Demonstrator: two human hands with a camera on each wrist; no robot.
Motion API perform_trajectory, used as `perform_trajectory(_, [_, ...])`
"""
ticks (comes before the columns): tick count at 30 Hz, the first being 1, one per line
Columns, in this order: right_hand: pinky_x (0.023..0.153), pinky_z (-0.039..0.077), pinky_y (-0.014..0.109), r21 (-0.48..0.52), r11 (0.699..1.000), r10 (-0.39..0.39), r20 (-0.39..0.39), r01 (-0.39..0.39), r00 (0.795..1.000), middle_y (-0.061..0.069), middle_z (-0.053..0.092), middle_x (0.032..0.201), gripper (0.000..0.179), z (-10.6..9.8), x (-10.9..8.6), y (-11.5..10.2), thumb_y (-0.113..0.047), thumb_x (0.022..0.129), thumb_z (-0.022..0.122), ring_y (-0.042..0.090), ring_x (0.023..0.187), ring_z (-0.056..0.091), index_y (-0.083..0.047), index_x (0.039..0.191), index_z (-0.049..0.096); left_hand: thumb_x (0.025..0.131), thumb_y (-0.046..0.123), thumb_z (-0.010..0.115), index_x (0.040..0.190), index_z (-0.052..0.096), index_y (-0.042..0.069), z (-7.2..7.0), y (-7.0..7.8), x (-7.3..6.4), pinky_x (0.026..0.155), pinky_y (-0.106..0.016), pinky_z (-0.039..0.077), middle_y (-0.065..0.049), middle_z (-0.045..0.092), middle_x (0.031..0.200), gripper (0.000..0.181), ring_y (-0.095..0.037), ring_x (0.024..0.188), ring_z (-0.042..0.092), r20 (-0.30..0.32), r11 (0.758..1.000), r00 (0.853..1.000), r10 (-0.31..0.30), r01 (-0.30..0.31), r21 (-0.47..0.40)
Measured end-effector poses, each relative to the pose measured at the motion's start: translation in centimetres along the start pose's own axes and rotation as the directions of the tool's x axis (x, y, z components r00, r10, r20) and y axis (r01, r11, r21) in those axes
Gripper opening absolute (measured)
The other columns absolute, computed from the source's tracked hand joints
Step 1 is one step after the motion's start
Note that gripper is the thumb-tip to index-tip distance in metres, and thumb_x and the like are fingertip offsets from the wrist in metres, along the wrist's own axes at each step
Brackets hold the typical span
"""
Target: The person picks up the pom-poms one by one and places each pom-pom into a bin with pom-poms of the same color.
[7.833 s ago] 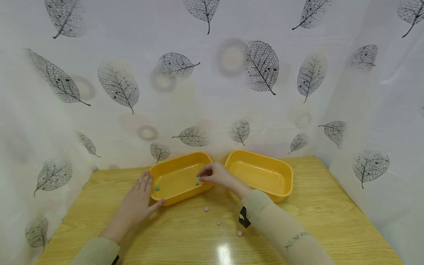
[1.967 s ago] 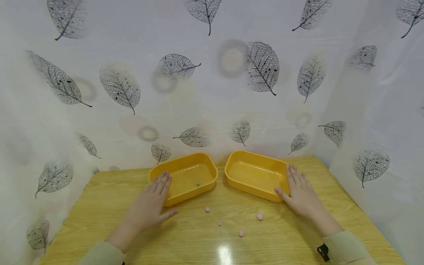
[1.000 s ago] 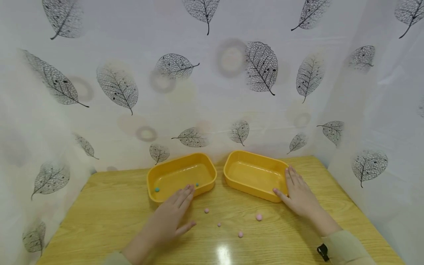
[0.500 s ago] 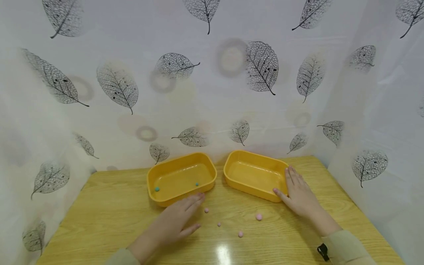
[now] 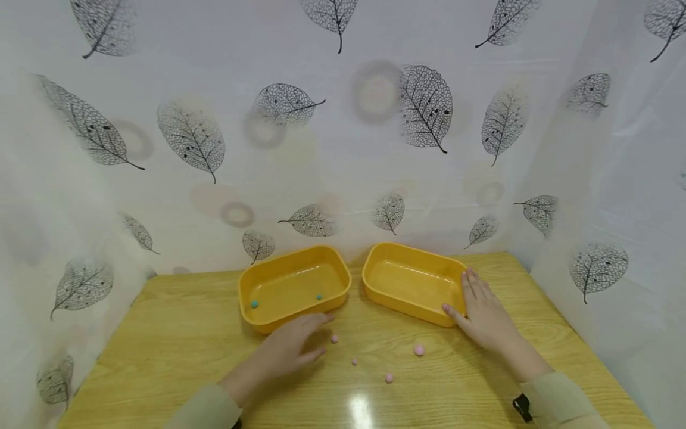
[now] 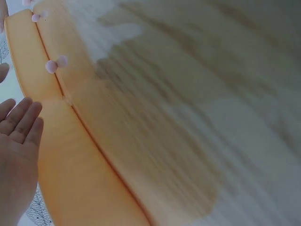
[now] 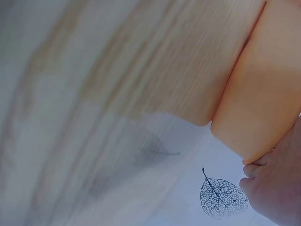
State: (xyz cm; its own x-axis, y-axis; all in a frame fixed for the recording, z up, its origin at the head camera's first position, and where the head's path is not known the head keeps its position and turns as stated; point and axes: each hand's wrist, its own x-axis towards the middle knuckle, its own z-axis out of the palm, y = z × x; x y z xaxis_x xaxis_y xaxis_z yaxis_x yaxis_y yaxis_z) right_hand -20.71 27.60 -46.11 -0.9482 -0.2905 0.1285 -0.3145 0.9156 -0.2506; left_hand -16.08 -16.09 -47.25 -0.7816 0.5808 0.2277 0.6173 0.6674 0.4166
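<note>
My left hand (image 5: 286, 350) hovers by the front wall of the left yellow tray (image 5: 293, 314), fingers loosely bent and thumb apart. Its fingertips are close to a small pink ball (image 5: 334, 339); nothing is in its grasp. The left wrist view has the same hand (image 6: 19, 155) beside the tray wall (image 6: 70, 160). Inside that tray lie two small blue-green balls, a larger one (image 5: 254, 304) at the left and a smaller one (image 5: 318, 297) at the right. My right hand (image 5: 486, 316) rests against the right end of the other yellow tray (image 5: 407, 306), fingers straight, thumb at its front corner.
More pink balls lie on the wooden table (image 5: 177, 333): a tiny one (image 5: 354, 361), one nearer the front (image 5: 389, 378) and a larger one (image 5: 419, 350) before the right tray. A leaf-patterned curtain (image 5: 343, 149) hangs behind the trays and along both sides.
The right hand earlier pinched a blue-green ball over the left tray; it now rests at the right tray. The left hand has moved right from the left tray's end towards a pink ball.
</note>
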Motion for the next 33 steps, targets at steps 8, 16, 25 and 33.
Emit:
perform_trajectory(8, [0.13, 0.02, 0.068, 0.007, 1.0, 0.004, 0.004, -0.004, 1.0, 0.038, 0.009, 0.171, 0.096, 0.0, 0.0, 0.0, -0.054, 0.109, 0.05, 0.056, 0.16, 0.015, 0.018, 0.161, 0.014, 0.097, 0.014, 0.077, 0.142, 0.063, 0.005, 1.0, -0.6, 1.1, 0.106, -0.038, 0.059, -0.003, 0.074, 0.126, 0.047, -0.019, 0.114, 0.07, 0.061, 0.955, 0.988, -0.145, 0.156, -0.251])
perform_trajectory(16, [0.129, 0.022, 0.068, 0.0, 1.0, 0.002, 0.005, -0.002, 1.0, 0.038, 0.009, 0.171, 0.097, 0.0, 0.2, 0.2, -0.055, 0.109, 0.05, 0.056, 0.159, 0.016, 0.018, 0.161, 0.014, 0.093, 0.014, 0.081, 0.139, 0.064, 0.002, 1.6, -0.9, 1.6, 0.099, -0.031, 0.06, -0.002, 0.073, 0.116, 0.05, -0.016, 0.106, 0.068, 0.105, 0.942, 0.982, -0.159, 0.183, -0.281])
perform_trajectory(25, [0.129, 0.021, 0.068, 0.005, 1.0, 0.004, 0.006, -0.004, 1.0, 0.038, 0.01, 0.171, 0.097, 0.0, 0.2, 0.1, -0.055, 0.108, 0.051, 0.056, 0.159, 0.017, 0.018, 0.161, 0.016, 0.087, 0.008, 0.085, 0.126, 0.069, -0.001, 2.5, -1.1, 2.4, 0.084, -0.021, 0.057, -0.004, 0.071, 0.108, 0.043, -0.009, 0.094, 0.063, 0.082, 0.924, 0.98, -0.181, 0.198, -0.326])
perform_trajectory(33, [0.13, 0.019, 0.068, 0.016, 1.0, 0.005, 0.008, -0.005, 1.0, 0.038, 0.008, 0.172, 0.097, 0.2, 0.1, 0.3, -0.055, 0.109, 0.05, 0.055, 0.16, 0.015, 0.018, 0.162, 0.014, 0.084, 0.007, 0.088, 0.104, 0.074, 0.004, 3.1, -1.4, 3.0, 0.072, -0.018, 0.053, -0.001, 0.071, 0.094, 0.024, -0.004, 0.083, 0.059, 0.043, 0.932, 0.984, -0.172, 0.176, -0.318])
